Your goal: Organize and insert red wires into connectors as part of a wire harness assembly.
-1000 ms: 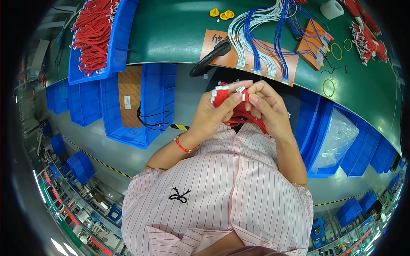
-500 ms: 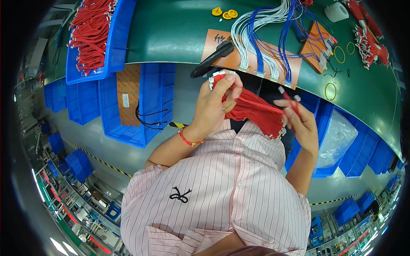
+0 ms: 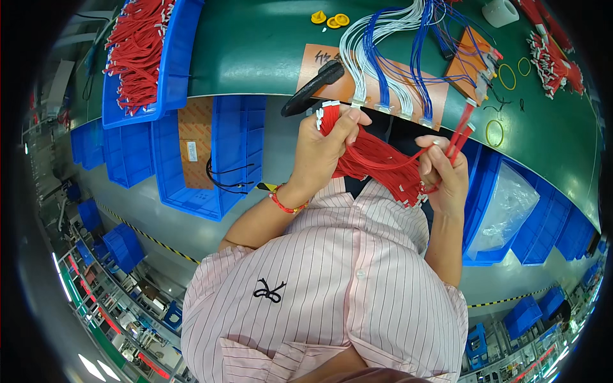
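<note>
A thick bundle of red cables [image 3: 377, 156] with small white connectors hangs between my hands, in front of the bench edge. My left hand [image 3: 325, 143] is closed round one end of it, and a row of white connectors sticks up above the fist. With thumb and fingertips my right hand [image 3: 444, 169] pinches a few red cables, whose white-tipped ends [image 3: 465, 131] point up past the fingers. One cable stretches across from the left hand to the right fingers. The bundle's lower connectors lie beside the right hand.
The green bench [image 3: 249, 57] carries a blue bin of red cables [image 3: 137, 57], an orange board [image 3: 396, 89] with white and blue wires, a black handle-like object [image 3: 313, 88], yellow rings [image 3: 494, 133] and a white roll [image 3: 500, 13]. Blue crates [image 3: 239, 153] stand below.
My right hand has shifted slightly, and more red cable ends now stick up from its fingers. My left thumb has moved a little along the bundle, showing more of its connectors.
</note>
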Tool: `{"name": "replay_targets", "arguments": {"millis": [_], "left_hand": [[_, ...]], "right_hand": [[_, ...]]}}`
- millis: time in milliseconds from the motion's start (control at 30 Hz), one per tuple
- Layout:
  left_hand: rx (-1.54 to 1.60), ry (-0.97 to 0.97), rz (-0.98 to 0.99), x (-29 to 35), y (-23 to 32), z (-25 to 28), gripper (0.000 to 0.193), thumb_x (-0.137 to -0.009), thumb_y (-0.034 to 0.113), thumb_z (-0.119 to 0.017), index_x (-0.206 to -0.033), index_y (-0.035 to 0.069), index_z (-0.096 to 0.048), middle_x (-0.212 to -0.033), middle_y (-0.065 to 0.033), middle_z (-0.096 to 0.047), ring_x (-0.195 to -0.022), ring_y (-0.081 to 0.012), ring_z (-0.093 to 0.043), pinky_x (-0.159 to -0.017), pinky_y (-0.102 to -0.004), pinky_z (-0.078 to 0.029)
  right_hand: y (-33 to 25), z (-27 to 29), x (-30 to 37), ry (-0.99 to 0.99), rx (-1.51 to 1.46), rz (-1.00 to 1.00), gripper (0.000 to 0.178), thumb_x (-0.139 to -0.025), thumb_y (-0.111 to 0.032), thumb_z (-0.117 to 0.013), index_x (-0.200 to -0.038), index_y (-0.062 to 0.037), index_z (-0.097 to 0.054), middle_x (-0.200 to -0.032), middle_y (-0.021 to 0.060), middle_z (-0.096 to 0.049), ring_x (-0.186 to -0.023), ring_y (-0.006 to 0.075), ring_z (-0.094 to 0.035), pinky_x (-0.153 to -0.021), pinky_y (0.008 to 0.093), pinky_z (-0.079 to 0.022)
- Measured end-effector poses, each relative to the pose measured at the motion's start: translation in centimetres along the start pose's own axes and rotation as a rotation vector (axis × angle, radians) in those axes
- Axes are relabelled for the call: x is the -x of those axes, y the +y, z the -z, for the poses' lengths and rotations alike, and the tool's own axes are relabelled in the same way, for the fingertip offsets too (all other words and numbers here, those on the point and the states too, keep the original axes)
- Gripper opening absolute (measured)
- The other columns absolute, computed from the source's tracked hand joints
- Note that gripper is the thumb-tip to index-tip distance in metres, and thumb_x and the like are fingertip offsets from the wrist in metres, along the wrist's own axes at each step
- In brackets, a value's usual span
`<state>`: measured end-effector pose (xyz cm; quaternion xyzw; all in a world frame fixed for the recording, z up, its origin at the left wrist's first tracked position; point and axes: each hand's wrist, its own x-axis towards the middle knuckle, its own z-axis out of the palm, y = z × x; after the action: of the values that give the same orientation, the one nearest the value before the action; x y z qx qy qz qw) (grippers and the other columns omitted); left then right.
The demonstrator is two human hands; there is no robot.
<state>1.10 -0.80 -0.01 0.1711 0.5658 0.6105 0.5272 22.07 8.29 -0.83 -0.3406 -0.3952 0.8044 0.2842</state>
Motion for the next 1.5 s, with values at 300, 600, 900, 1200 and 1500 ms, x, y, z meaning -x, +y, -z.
{"name": "replay_targets", "arguments": {"millis": [300, 600, 900, 1200, 1500], "left_hand": [[-0.001, 0.065, -0.086, 0.1, -0.3, -0.5, 0.028, -0.099, 0.022, -0.059, -0.090, -0.003, -0.070, -0.062, 0.0034, -0.051, -0.052, -0.0009, -0.038, -0.045, -0.0196, -0.024], [0.010, 0.036, -0.058, -0.1, -0.3, -0.3, 0.026, -0.098, 0.022, -0.061, -0.091, -0.002, -0.069, -0.062, 0.0031, -0.051, -0.052, -0.0013, -0.038, -0.045, -0.0194, -0.024], [0.046, 0.040, -0.082, -0.2, -0.5, -0.4, 0.026, -0.098, 0.021, -0.060, -0.092, -0.002, -0.069, -0.064, 0.0021, -0.053, -0.050, -0.0003, -0.036, -0.043, -0.0194, -0.023], [0.108, -0.113, 0.029, -0.7, 0.6, 0.8, 0.038, -0.103, 0.024, -0.048, -0.105, -0.008, -0.067, -0.071, -0.0042, -0.060, -0.044, -0.0007, -0.026, -0.041, -0.0203, -0.019], [0.032, -0.212, 0.139, -1.1, 0.8, 0.1, 0.047, -0.103, 0.036, -0.045, -0.096, -0.004, -0.069, -0.070, -0.0017, -0.058, -0.047, -0.0007, -0.029, -0.043, -0.0197, -0.020]], "right_hand": [[0.1, -2.9, -0.9, 0.276, 0.277, 0.015, 0.025, -0.094, -0.020, -0.067, -0.097, 0.0034, -0.073, -0.055, -0.0081, -0.041, -0.052, 0.0015, -0.032, -0.051, 0.0207, -0.024], [0.0, -2.3, -1.0, 0.308, 0.185, -0.029, 0.024, -0.093, -0.020, -0.069, -0.096, 0.0035, -0.073, -0.054, -0.0086, -0.040, -0.048, 0.0018, -0.027, -0.048, 0.0226, -0.018], [0.0, -2.0, -1.2, 0.208, -0.147, -0.132, 0.028, -0.095, -0.021, -0.065, -0.101, 0.0049, -0.071, -0.056, -0.0086, -0.039, -0.048, 0.0012, -0.029, -0.047, 0.0211, -0.022], [-0.4, -1.3, -0.3, 0.329, 0.339, -0.013, 0.033, -0.100, -0.028, -0.058, -0.104, 0.0024, -0.070, -0.058, -0.0074, -0.037, -0.051, 0.0017, -0.029, -0.047, 0.0216, -0.022], [0.2, -3.2, -0.5, 0.219, 0.470, 0.038, 0.031, -0.103, -0.025, -0.054, -0.106, 0.0002, -0.072, -0.060, -0.0089, -0.040, -0.054, 0.0008, -0.031, -0.048, 0.0214, -0.024]]}}
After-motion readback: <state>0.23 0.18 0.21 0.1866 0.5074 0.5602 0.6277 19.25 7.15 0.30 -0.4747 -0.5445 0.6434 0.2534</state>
